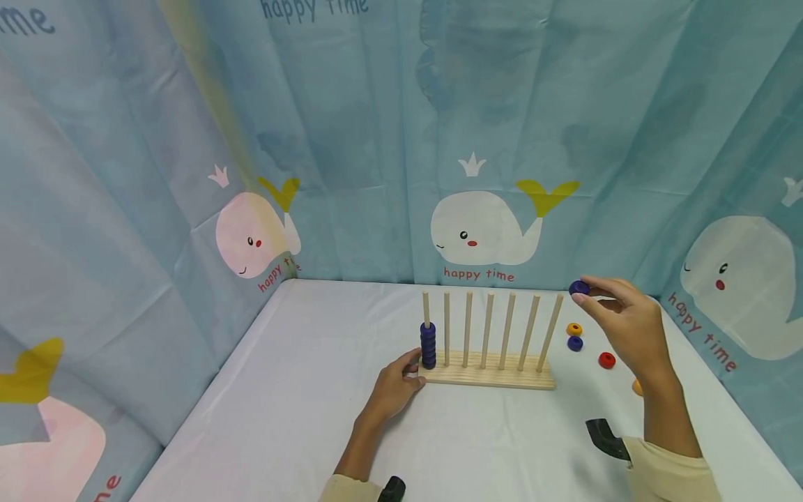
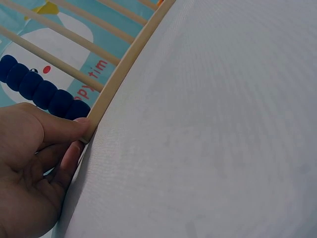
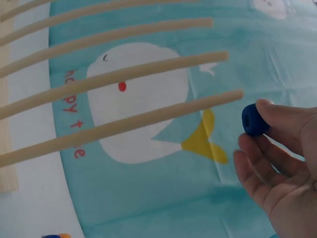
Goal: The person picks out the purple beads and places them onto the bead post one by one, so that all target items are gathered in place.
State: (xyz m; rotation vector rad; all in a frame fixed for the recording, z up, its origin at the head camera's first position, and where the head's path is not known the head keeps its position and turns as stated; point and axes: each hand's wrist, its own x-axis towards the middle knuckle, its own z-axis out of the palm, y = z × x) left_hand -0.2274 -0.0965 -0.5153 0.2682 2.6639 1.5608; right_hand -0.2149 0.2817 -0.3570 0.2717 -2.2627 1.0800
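Note:
A wooden peg rack (image 1: 492,377) stands on the table, its several upright pegs rising from a flat base. The leftmost peg carries a stack of dark blue beads (image 1: 429,345); the other pegs are bare. My left hand (image 1: 392,388) grips the left end of the base, thumb in front, as the left wrist view also shows. Up by the top of the rightmost peg (image 3: 148,121), my right hand (image 1: 627,322) pinches a single blue bead (image 3: 254,120) between thumb and fingers. The bead is apart from the peg, its hole facing toward the peg tip.
Right of the rack lie loose beads: an orange one (image 1: 574,329), a blue one (image 1: 575,344), a red one (image 1: 606,360) and another orange one (image 1: 638,387) partly behind the right forearm. A blue whale-print curtain (image 1: 376,230) surrounds the white table (image 1: 301,390).

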